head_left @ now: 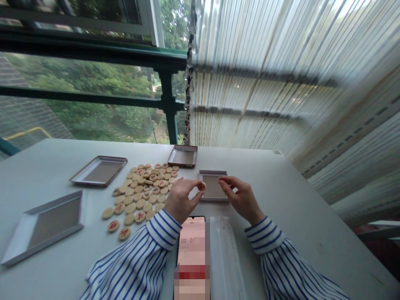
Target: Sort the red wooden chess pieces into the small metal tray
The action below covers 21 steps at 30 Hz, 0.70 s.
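Observation:
Between thumb and forefinger of my left hand (pixel 183 198) is a Chinese chess piece (pixel 202 186), a small round wooden disc, raised at the left side of a shallow tray (pixel 213 172). Over that tray's right side, my right hand (pixel 240 196) has thumb and forefinger pinched close together; whatever lies between the tips, if anything, is hidden. Left of my hands spreads a pile of Chinese chess pieces (pixel 138 189), some showing red or black characters, others blank side up. My left hand covers part of the pile's right edge.
A brown-rimmed tray (pixel 183 166) stands at the back, another tray (pixel 114 158) behind the pile, and a larger grey box lid (pixel 79 210) at the left. A phone (pixel 192 233) with a timer and a clear plastic-looking strip (pixel 225 258) lie in front. Behind the white table (pixel 296 229) hangs a string curtain (pixel 250 83).

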Tool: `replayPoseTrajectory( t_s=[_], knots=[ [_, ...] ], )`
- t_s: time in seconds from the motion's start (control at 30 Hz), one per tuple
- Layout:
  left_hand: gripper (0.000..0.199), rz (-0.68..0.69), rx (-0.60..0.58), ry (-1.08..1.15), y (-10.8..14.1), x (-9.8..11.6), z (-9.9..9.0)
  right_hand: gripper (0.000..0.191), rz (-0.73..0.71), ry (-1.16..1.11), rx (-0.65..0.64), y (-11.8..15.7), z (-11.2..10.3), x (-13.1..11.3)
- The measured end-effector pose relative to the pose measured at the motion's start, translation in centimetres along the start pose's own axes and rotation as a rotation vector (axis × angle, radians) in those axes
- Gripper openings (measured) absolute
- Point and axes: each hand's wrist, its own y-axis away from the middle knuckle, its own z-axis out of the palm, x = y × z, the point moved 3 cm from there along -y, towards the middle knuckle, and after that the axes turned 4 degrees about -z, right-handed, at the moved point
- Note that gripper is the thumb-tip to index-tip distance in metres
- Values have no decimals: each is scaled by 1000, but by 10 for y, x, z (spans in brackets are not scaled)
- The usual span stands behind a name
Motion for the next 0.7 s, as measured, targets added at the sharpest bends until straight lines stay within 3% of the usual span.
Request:
replayPoseTrajectory(
  t_s=[0.13, 0.33, 0.7],
  knots=[
    [15, -6, 0, 10, 1, -3, 2, 20, -52, -21, -20, -10, 10, -6],
    [17, -15, 15, 60, -2, -2, 4, 18, -59, -15, 25, 3, 19, 2],
    [18, -11, -123, 169, -33, 7, 8, 17, -40, 2, 168, 5, -5, 15]
  ],
)
